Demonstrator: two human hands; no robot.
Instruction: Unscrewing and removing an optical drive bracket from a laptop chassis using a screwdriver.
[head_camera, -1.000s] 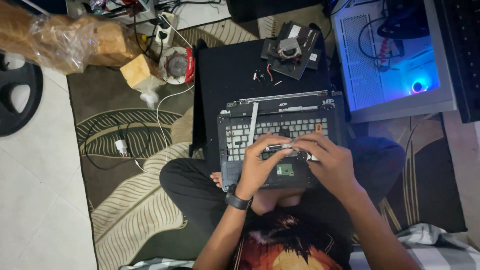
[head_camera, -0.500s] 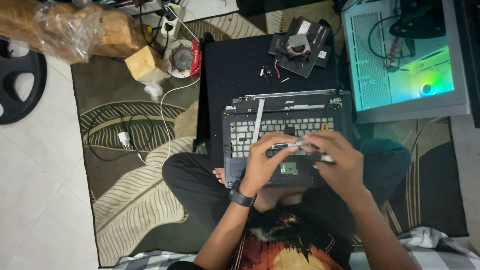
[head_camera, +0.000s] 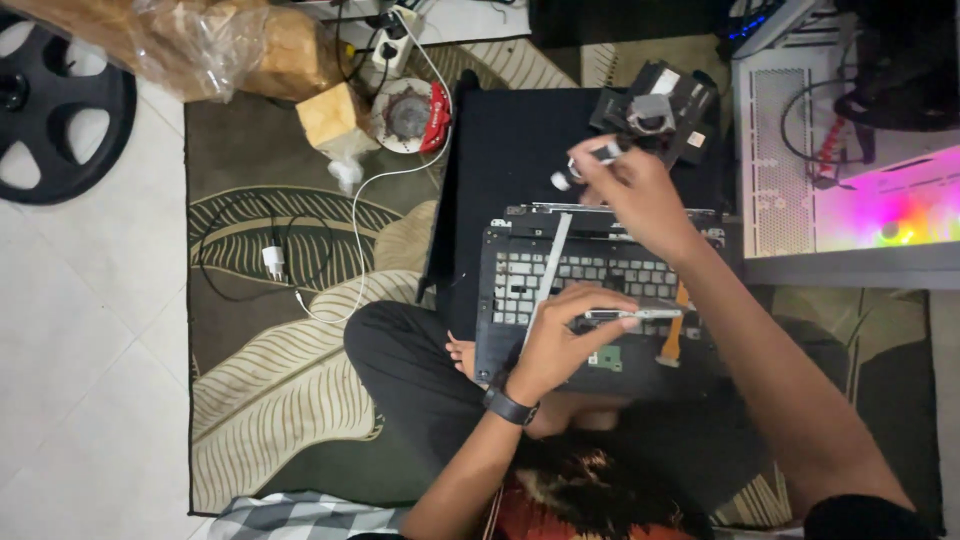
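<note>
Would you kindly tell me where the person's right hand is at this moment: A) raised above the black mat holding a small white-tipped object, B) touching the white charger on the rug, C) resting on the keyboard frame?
A: the right hand grips a small white-tipped object over the black mat, while the left hand stays at the keyboard frame.

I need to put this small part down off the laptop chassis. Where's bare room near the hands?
The black mat is bare between the chassis and the round red-edged tool, left of the right hand. The rug left of the knee is free too. It is crowded by the fan parts and among the charger cables.
</note>
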